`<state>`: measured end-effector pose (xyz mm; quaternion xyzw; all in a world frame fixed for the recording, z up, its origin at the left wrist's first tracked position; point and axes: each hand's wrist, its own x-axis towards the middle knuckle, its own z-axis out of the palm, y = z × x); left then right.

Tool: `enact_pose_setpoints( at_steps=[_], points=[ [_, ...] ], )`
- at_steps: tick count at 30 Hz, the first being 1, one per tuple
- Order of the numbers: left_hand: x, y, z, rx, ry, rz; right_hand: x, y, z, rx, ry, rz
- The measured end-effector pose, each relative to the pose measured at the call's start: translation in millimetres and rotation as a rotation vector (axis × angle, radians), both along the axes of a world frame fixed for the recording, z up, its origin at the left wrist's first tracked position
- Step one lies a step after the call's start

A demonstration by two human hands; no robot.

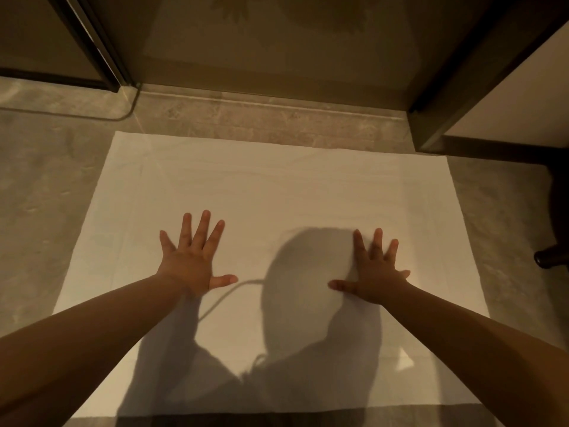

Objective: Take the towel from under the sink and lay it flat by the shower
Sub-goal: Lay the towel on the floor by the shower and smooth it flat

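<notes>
A white towel (pixel 271 186) lies spread out flat on the grey tiled floor, its far edge close to the raised stone threshold (pixel 277 110) of the shower. My left hand (pixel 192 261) rests palm down on the towel left of its middle, fingers spread wide. My right hand (pixel 374 271) lies palm down on it to the right, fingers also spread. Neither hand holds anything. A shadow of my head and arms falls across the towel's near half.
The shower opening (pixel 277 41) is straight ahead, framed by a dark door frame on the left (pixel 92 44) and a dark frame with a white wall on the right (pixel 462 87). A dark rounded object (pixel 552 258) stands on the floor at the right edge.
</notes>
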<state>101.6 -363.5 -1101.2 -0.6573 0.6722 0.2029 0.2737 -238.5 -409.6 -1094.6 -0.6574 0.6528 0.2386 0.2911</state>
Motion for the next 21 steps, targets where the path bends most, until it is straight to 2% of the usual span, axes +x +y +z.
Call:
enact_pose_setpoints(
  at_steps=[21],
  points=[
    [11.3, -21.4, -8.1, -0.047, 0.008, -0.037, 2.2, -12.9, -12.6, -0.026, 0.002, -0.018]
  ],
)
